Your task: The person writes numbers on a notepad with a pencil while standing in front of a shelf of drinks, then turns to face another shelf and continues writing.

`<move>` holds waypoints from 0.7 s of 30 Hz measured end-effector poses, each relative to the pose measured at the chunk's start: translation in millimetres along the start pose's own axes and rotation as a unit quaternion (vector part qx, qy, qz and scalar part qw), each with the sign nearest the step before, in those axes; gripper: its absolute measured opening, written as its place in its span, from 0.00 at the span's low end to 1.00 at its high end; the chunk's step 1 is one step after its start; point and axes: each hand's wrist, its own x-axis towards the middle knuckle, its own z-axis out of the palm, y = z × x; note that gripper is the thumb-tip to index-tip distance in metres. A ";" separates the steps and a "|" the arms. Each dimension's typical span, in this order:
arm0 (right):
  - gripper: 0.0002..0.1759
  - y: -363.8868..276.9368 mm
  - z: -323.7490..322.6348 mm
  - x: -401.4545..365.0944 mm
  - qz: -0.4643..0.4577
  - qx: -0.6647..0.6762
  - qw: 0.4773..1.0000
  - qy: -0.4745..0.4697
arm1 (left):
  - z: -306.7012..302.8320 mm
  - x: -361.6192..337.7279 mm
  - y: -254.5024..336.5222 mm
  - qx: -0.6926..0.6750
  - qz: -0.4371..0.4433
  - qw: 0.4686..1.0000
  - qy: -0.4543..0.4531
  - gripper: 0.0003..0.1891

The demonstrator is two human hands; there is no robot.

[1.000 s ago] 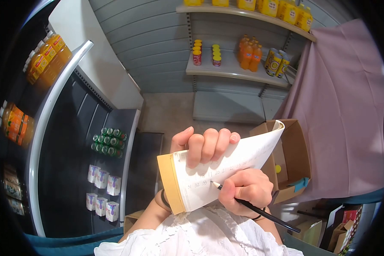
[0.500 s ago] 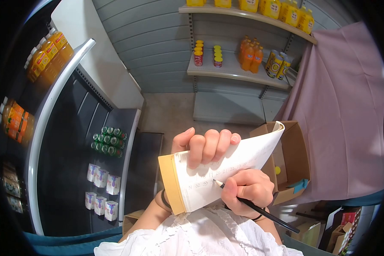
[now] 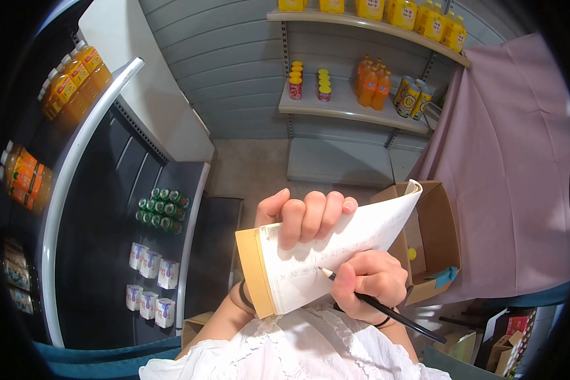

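Note:
A notebook [image 3: 310, 288] with white pages and a yellow cover edge lies tilted in front of my chest. My left hand [image 3: 307, 218] is closed around its far edge, with the fingers curled over the page. Rows of handwritten numbers cover part of the page; the lowest row includes 31, 32 and 33. My right hand [image 3: 370, 285] pinches a black pencil [image 3: 399, 310], whose pale sharpened tip touches the page at the end of that lowest row. The palm side of my left hand is hidden behind the notebook.
Wall shelves [image 3: 354, 104] ahead carry cans and orange drink bottles [image 3: 372, 85]. The left shelving [image 3: 76, 171] holds juice bottles [image 3: 69, 79], green cans [image 3: 161, 209] and white cartons [image 3: 149, 278]. A cardboard box [image 3: 434, 234] stands at right, beside a pink curtain [image 3: 500, 171].
The pencil tip has shifted slightly right along the lowest row, and a further number shows there. My right hand moved a little with it; my left hand holds still.

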 end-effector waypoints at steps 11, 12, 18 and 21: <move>0.16 4.6 -1.0 0.1 0.004 0.024 0.999 0.023 | -10.5 1.4 1.5 -0.023 -0.018 0.999 -0.015 0.25; 0.16 5.2 -1.9 -0.1 0.019 0.047 0.998 0.023 | -12.0 2.4 1.5 -0.017 -0.016 1.000 -0.020 0.25; 0.15 6.8 -5.5 -2.9 0.049 0.095 0.994 0.014 | -14.3 4.6 1.5 -0.012 -0.024 0.999 -0.024 0.25; 0.14 6.7 -4.5 -6.4 0.063 0.116 0.991 0.026 | -12.0 4.8 1.2 -0.014 -0.032 0.999 -0.012 0.25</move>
